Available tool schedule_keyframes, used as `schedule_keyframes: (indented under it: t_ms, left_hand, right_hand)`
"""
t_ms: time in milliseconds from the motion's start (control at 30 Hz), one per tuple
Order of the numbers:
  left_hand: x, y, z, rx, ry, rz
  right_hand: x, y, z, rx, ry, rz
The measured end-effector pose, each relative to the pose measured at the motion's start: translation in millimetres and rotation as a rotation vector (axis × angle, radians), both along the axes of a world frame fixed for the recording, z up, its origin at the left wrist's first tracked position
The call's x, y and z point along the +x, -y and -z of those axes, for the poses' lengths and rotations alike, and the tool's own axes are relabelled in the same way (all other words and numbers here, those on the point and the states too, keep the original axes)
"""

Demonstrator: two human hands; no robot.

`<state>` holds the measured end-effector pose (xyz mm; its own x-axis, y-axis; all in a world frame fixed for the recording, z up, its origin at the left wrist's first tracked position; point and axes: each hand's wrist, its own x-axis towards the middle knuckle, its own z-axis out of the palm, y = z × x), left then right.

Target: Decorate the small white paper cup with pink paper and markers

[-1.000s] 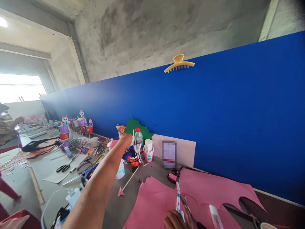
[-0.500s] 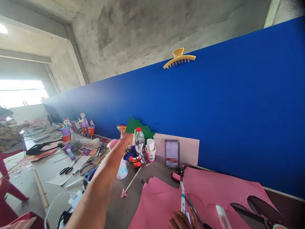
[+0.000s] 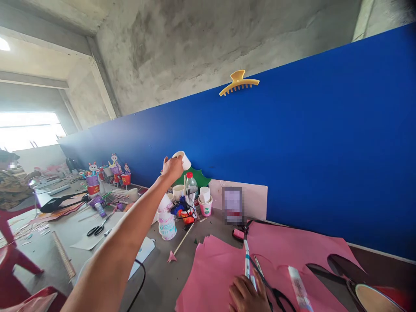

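Observation:
My left hand (image 3: 173,167), at the end of a stretched arm, grips a white paper cup (image 3: 184,160) in the air in front of the blue panel. Below it stand white paper cups (image 3: 178,191), a stack of patterned cups (image 3: 167,225) and a red-capped clear bottle (image 3: 191,185). A green scalloped paper piece (image 3: 202,177) leans behind the bottle. At the bottom, my right hand (image 3: 245,292) is closed around a white pen-like stick with blue bands (image 3: 247,258). Black-handled scissors (image 3: 282,299) lie beside that hand, over pink sheets (image 3: 214,268).
Along the blue panel (image 3: 308,143) are a pink-white cup (image 3: 206,207) and a pale board (image 3: 256,199). Rabbit-decorated cups (image 3: 92,184), scissors (image 3: 95,230) and a ruler (image 3: 63,255) cover the left. A red-rimmed bowl-like thing (image 3: 377,299) is bottom right. A person (image 3: 13,182) sits far left.
My left hand has risen from among the cups with a white paper cup in it. White cups show where the hand was. My right hand stays in about the same place.

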<state>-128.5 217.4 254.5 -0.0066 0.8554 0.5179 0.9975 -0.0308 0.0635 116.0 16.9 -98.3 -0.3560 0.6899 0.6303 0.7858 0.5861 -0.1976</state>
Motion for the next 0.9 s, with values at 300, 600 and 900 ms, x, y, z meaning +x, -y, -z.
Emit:
schedule_keyframes:
  t_ms: [300, 600, 900]
  left_hand:
    - [104, 127, 75.8, -0.115, 1.349, 0.756]
    - [102, 198, 207.2, -0.442, 2.264, 0.229]
    - [108, 224, 235.3, -0.610, 1.878, 0.445]
  right_hand:
    - [1, 21, -67.5, -0.249, -0.022, -0.051]
    - [47, -1, -104.8, -0.272, -0.462, -0.002]
    - [27, 27, -131.4, -0.605, -0.541, -0.159]
